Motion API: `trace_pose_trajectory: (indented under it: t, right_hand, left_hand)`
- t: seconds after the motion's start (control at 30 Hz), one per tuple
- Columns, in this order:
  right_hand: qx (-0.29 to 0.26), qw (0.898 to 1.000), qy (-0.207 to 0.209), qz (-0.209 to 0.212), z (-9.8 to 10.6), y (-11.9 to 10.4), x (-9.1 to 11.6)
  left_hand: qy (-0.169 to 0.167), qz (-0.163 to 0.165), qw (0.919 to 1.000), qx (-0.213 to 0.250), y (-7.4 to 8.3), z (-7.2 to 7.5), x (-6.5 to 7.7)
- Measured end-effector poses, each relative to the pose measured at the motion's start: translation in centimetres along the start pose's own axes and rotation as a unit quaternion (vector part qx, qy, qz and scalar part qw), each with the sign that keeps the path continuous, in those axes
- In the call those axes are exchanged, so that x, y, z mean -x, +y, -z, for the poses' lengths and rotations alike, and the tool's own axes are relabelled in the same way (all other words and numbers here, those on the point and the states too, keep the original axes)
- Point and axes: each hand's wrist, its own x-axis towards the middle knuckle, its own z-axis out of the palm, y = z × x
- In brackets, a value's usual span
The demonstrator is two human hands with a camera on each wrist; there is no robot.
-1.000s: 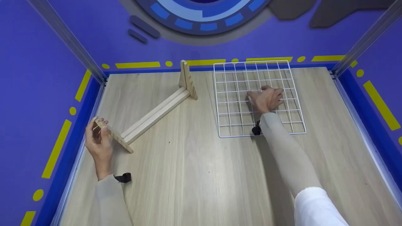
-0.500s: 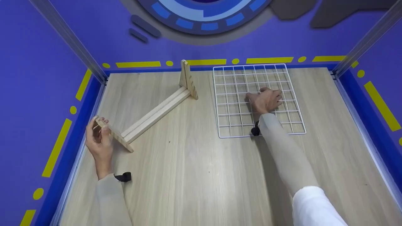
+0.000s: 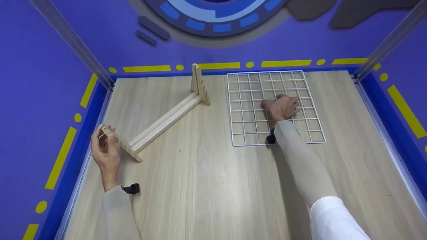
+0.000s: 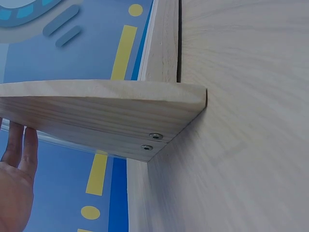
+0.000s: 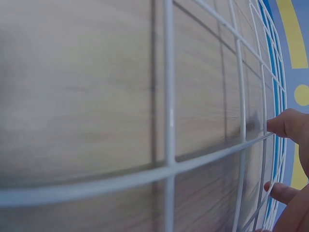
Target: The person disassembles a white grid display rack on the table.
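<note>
On the left of the head view stands a wooden stand [image 3: 165, 121], a long bar with an upright end piece at each side. My left hand [image 3: 106, 158] pinches the top of the nearer end piece, thumb on one face and fingers on the other. The left wrist view shows that end board [image 4: 96, 113] from outside, with two screw heads [image 4: 155, 136] near its base. A white wire grid panel [image 3: 230, 110] lies low over the table at the right. My right hand [image 3: 282, 108] grips it near the middle, fingertips curled in at the wires [image 5: 170, 96].
Pale wood-grain table [image 3: 206, 186] fills the floor between blue-purple walls. The back wall [image 3: 213, 55] is right behind the grid's far edge. A metal rail [image 3: 75, 196] runs along the left side.
The grid panel's far edge has come down, from overlapping the wall's yellow stripes to near table level. My right hand shifted slightly with it. My left hand and the stand stayed put.
</note>
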Motion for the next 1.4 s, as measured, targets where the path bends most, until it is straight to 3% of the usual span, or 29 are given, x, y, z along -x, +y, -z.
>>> trace_pose_trajectory:
  t: [0.3, 0.93, 1.4]
  right_hand:
    - [0.017, 1.000, 0.004, 0.010, -0.07, 0.16, 0.04]
    - [0.009, 1.000, 0.010, 0.012, -0.29, 0.37, 0.16]
    - [0.004, 1.000, 0.003, 0.026, -0.06, 0.69, 0.37]
  left_hand:
    - [-0.001, -0.019, 0.9998, 0.000, -0.60, 0.32, -0.10]
    - [-0.002, 0.009, 0.9999, -0.005, -0.25, 0.11, 0.07]
    - [-0.027, -0.012, 0.9995, -0.015, -0.19, 0.72, -0.23]
